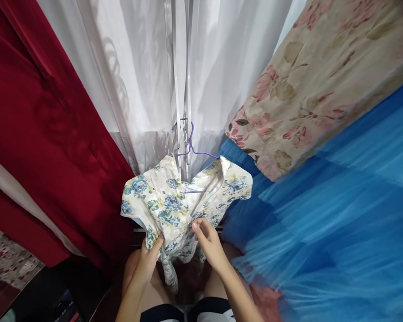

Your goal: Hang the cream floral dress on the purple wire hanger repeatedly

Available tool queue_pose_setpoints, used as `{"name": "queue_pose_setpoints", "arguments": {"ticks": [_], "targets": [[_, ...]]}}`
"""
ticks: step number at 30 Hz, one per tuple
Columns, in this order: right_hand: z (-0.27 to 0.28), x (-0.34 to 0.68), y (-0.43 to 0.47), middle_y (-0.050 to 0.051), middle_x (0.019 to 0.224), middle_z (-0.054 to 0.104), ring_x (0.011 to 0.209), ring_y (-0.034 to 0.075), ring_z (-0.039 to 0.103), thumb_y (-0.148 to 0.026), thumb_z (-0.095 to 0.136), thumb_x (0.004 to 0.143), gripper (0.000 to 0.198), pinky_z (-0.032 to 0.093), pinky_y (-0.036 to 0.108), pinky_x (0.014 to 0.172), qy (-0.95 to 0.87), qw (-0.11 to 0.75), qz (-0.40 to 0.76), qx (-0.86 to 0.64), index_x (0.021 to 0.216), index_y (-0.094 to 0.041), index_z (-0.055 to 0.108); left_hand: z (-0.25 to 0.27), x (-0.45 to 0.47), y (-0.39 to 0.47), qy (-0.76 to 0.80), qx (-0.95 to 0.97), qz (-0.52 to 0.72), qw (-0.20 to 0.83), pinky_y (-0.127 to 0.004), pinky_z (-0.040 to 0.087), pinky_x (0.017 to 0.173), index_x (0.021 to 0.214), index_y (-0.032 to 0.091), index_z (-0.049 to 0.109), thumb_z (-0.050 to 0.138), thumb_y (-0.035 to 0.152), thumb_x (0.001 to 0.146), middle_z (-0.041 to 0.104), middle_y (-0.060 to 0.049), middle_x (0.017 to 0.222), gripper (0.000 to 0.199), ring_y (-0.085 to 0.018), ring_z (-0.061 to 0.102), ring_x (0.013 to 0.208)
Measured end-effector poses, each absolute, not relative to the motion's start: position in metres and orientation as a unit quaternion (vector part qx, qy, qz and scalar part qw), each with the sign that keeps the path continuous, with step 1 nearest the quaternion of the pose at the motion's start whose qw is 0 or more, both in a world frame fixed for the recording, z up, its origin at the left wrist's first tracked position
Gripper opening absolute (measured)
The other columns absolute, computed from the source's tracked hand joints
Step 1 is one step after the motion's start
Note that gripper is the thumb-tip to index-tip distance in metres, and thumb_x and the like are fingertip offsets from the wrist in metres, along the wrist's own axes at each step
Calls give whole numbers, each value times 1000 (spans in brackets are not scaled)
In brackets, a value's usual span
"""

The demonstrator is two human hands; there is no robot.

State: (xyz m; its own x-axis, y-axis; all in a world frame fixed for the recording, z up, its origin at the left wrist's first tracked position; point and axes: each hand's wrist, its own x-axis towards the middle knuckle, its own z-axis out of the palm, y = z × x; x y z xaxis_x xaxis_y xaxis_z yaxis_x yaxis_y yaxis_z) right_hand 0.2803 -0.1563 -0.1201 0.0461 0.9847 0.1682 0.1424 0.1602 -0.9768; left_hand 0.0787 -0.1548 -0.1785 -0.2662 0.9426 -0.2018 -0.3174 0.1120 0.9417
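Observation:
A white V-neck dress (pixel 173 203) with blue flowers and short sleeves hangs in front of me on a purple hanger (pixel 201 153). My left hand (pixel 152 249) is closed on the cloth at the dress's left side, with the thumb on top. At the front, below the neckline, my right hand (pixel 208 241) has its thumb and forefinger pinched together on the fabric. The other right fingers curl inward. Lower down, the dress falls in folds between my legs, and its bottom end is hard to make out.
Narrow pale vertical bars or straps (pixel 176 67) run down before a white curtain (pixel 137 58). Red cloth (pixel 63 125) hangs at left. On the right hang a beige floral fabric (pixel 298 94) and blue tulle (pixel 322 214). A dark object (pixel 53 295) lies at lower left.

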Motion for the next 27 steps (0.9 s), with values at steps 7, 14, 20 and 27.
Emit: {"name": "queue_pose_setpoints", "arguments": {"ticks": [7,14,20,27], "targets": [[-106,270,-135,-2,57,55,50,12,42,-45,54,94,32,30,27,53,-543,522,486,-443,74,-20,56,-162,84,-170,527,324,588,522,-43,47,106,117,22,66,74,42,77,69,-10,120,46,-31,59,124],[-109,273,-148,-4,47,52,42,9,33,-42,60,89,35,24,26,48,-491,517,543,-444,63,-20,51,-164,120,-176,520,537,654,116,-45,45,104,123,21,55,78,24,74,60,-12,122,54,-28,58,118],[-83,284,-145,-4,50,56,43,9,43,-27,63,81,13,29,23,47,-523,482,561,-424,72,-18,60,-150,163,-140,457,638,587,198,-31,51,80,108,20,56,57,16,90,63,-6,94,18,-18,63,88],[-2,312,-86,-3,46,54,35,6,29,-29,66,73,17,16,23,38,-513,518,544,-416,65,-15,65,-127,157,-128,389,762,484,181,-27,47,72,85,19,55,52,15,93,58,-4,81,9,-16,59,77]]}}
